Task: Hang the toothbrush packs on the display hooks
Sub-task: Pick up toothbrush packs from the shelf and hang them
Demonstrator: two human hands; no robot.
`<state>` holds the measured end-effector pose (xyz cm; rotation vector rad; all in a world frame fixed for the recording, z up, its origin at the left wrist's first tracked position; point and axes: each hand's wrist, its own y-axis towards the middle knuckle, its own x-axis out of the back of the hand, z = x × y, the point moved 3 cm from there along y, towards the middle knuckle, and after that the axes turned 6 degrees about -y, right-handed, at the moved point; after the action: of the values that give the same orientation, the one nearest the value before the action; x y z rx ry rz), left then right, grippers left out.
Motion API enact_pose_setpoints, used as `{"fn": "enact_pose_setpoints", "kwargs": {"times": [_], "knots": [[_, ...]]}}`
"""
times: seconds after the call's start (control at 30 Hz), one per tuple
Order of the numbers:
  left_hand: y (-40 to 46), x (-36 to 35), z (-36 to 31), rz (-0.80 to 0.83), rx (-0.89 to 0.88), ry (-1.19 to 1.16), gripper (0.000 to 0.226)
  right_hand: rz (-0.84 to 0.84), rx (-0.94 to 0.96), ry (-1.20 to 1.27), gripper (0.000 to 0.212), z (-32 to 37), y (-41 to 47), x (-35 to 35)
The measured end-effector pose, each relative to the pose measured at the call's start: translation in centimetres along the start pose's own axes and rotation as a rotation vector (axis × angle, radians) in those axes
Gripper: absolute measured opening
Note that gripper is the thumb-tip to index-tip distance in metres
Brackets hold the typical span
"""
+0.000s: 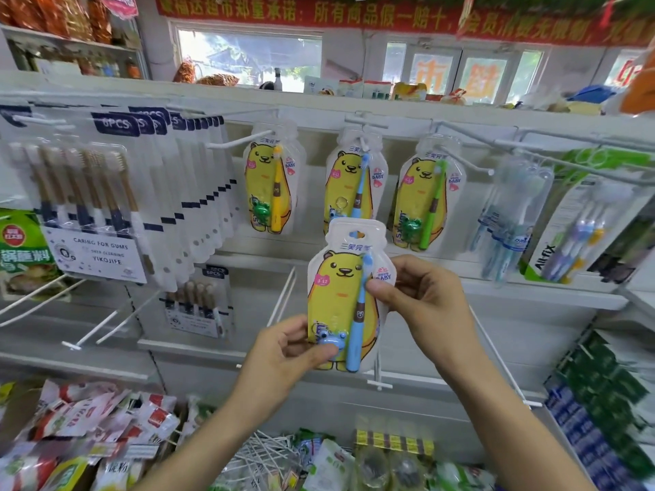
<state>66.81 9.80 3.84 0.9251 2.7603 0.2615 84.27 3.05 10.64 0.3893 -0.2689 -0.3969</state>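
Observation:
I hold a yellow-bear toothbrush pack [340, 288] with a blue brush upright in front of the display wall. My left hand [283, 352] pinches its lower left corner, thumb over the blue frog charm. My right hand [421, 295] grips its right edge, thumb on the front. Three like packs hang on white hooks above: one with a yellow brush [271, 178], one with a blue brush [354, 175] directly above the held pack, one with a green brush [427, 193]. The held pack's hang hole sits just below the blue-brush pack.
Several six-piece brush packs [106, 207] hang at left, adult toothbrush packs [514, 214] and an All-fix pack [574, 221] at right. Bare white hooks [283, 295] jut out on the lower row. Snack bags [88, 430] fill the bins below.

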Motion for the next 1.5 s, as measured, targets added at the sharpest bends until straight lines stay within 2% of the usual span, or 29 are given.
{"fn": "enact_pose_setpoints", "kwargs": {"times": [0.13,0.4,0.6,0.8,0.93,1.2,1.37,1.5], "knots": [[-0.2,0.2,-0.7,-0.021,-0.051,0.004,0.031,0.012,0.072,-0.010,0.010,1.6,-0.1,-0.4],[1.4,0.5,-4.8,-0.011,-0.191,-0.001,0.026,-0.070,0.193,0.033,0.014,5.1,1.4,-0.5],[2.3,0.4,-6.6,-0.007,-0.229,0.010,0.027,-0.100,0.225,0.078,0.015,6.5,2.4,-0.6],[3.0,0.9,-6.9,-0.012,-0.240,0.036,0.016,-0.128,0.239,0.085,0.015,6.4,2.7,-0.6],[3.0,1.0,-6.8,0.015,-0.269,0.058,0.021,-0.142,0.250,0.091,0.016,6.2,2.5,-0.4],[4.7,0.9,-6.1,0.003,-0.259,0.059,0.023,-0.168,0.216,0.070,0.016,5.1,4.8,-0.1],[7.1,0.8,-5.3,-0.010,-0.203,0.066,0.030,-0.186,0.165,-0.016,0.015,3.1,7.5,0.2],[10.1,0.8,-4.4,0.006,-0.158,0.060,0.025,-0.208,0.153,-0.109,0.013,1.8,9.9,0.6]]}}
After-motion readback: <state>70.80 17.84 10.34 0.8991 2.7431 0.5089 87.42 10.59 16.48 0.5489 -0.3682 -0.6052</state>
